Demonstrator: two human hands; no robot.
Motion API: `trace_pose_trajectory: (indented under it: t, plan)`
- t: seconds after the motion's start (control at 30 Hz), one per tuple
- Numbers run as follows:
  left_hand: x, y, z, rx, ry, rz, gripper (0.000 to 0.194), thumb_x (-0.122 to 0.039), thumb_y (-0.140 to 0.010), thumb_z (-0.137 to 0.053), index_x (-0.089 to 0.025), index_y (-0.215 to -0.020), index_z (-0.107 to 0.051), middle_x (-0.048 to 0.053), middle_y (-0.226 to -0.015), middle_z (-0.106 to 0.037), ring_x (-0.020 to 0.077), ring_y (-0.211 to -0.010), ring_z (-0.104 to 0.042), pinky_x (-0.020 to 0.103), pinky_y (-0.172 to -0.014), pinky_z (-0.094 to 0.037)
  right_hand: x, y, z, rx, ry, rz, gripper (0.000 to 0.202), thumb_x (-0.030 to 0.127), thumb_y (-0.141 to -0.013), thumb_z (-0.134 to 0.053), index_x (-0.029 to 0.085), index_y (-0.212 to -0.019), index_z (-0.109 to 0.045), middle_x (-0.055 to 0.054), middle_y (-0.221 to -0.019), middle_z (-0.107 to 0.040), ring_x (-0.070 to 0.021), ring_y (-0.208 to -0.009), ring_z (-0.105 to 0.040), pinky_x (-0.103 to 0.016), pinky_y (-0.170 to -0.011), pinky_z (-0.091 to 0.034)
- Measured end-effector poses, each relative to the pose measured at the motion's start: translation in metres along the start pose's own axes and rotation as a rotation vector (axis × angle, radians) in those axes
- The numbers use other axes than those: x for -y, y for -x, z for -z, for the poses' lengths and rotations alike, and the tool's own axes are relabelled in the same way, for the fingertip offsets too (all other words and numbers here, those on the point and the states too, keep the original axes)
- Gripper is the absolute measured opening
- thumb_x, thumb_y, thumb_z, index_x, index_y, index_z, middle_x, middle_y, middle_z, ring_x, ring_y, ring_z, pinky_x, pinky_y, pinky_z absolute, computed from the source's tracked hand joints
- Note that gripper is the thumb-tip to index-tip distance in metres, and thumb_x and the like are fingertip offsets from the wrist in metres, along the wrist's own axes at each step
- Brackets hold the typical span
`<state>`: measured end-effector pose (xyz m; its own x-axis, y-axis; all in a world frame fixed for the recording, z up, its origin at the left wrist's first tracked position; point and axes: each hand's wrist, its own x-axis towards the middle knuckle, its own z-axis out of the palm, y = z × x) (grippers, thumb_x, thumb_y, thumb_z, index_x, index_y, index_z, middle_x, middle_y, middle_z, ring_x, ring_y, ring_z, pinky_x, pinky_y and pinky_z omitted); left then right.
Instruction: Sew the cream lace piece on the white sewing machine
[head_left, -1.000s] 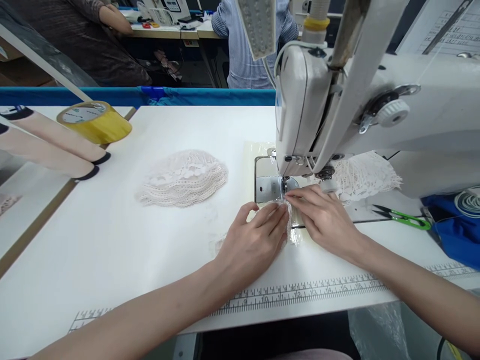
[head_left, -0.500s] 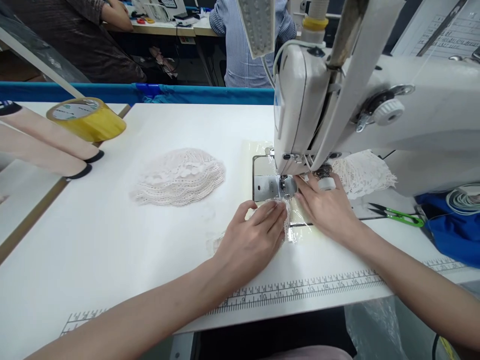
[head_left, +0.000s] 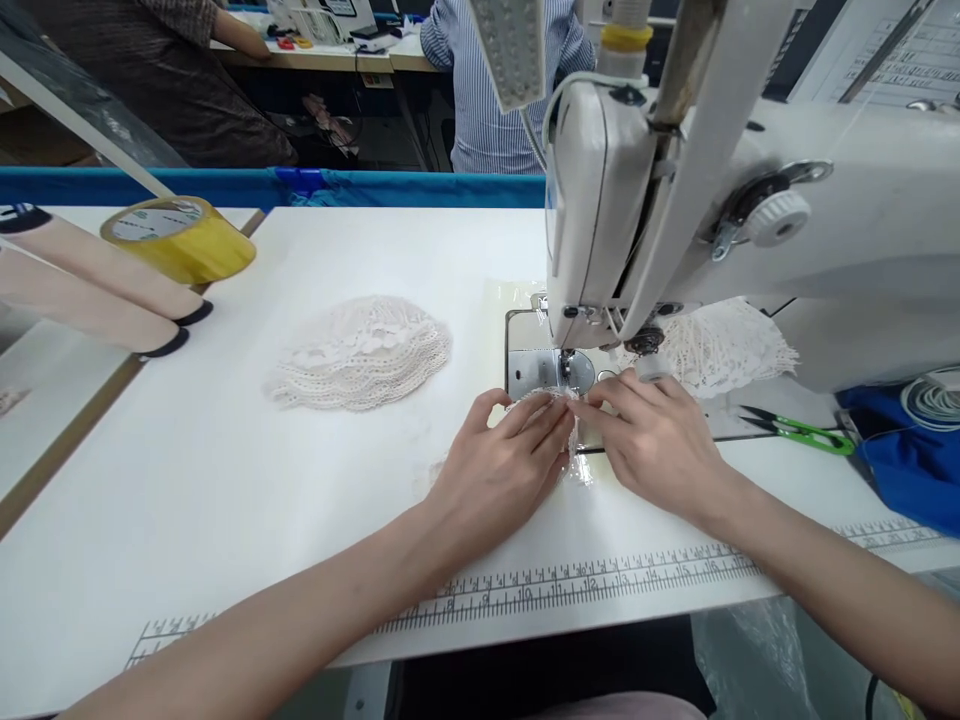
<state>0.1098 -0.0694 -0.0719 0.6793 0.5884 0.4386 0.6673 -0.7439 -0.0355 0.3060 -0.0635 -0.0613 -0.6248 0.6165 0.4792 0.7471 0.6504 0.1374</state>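
Note:
My left hand (head_left: 499, 470) lies flat on a small white lace piece (head_left: 547, 400) on the white table (head_left: 225, 500), just in front of the sewing machine's needle (head_left: 564, 368). My right hand (head_left: 652, 440) rests beside it, fingertips pinching the lace edge near the presser foot. The white sewing machine (head_left: 675, 200) rises above both hands. Most of the lace piece is hidden under my fingers.
A stack of white lace pieces (head_left: 360, 352) lies to the left, another lace pile (head_left: 720, 345) behind the machine. Green scissors (head_left: 802, 430) lie at right beside blue cloth (head_left: 907, 470). A yellow tape roll (head_left: 180, 238) sits far left. Two people sit beyond the blue divider.
My right hand drew back from the presser foot area to the lace edge beside my left hand. My left hand shifted slightly toward the needle.

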Motion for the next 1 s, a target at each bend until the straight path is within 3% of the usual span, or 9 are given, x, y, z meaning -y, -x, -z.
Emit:
trace_pose_trajectory:
  t: [0.33,0.53,0.77,1.0]
  plan:
    - [0.002,-0.004,0.000,0.002,-0.024,0.003,0.027,-0.021,-0.096,-0.047,-0.016,-0.118,-0.060,0.007,-0.123,-0.064,0.0197,-0.116,-0.059,0.043,-0.097,-0.035,-0.006,0.004,-0.007,0.040,0.077,0.013,0.027,0.004,-0.086,-0.048,0.014,-0.097,-0.071,-0.004,-0.094,-0.071,-0.0184,-0.085,-0.056,-0.034,-0.075,-0.033]
    - [0.005,-0.008,0.000,0.017,0.003,-0.001,0.026,-0.021,-0.095,-0.046,-0.015,-0.116,-0.062,0.008,-0.118,-0.068,0.0214,-0.116,-0.058,0.044,-0.100,-0.035,-0.005,0.001,-0.006,0.091,0.084,-0.021,0.045,0.003,-0.085,-0.047,0.019,-0.125,-0.059,-0.005,-0.101,-0.069,-0.0194,-0.088,-0.056,-0.035,-0.081,-0.033]
    - [0.007,-0.009,0.002,0.020,0.037,0.008,0.029,-0.020,-0.095,-0.045,-0.019,-0.120,-0.060,0.007,-0.120,-0.066,0.0219,-0.116,-0.059,0.047,-0.103,-0.034,-0.010,0.001,-0.008,0.091,0.086,-0.018,0.035,0.003,-0.085,-0.048,0.018,-0.110,-0.068,-0.004,-0.095,-0.070,-0.0191,-0.087,-0.056,-0.036,-0.086,-0.032]
    - [0.009,-0.010,0.001,0.028,0.037,-0.006,0.032,-0.022,-0.096,-0.046,-0.019,-0.127,-0.055,0.006,-0.123,-0.064,0.0216,-0.117,-0.058,0.048,-0.107,-0.033,-0.013,0.002,-0.011,0.076,0.171,0.028,0.032,0.004,-0.088,-0.044,0.014,-0.104,-0.069,-0.006,-0.096,-0.071,-0.0186,-0.084,-0.055,-0.036,-0.080,-0.033]
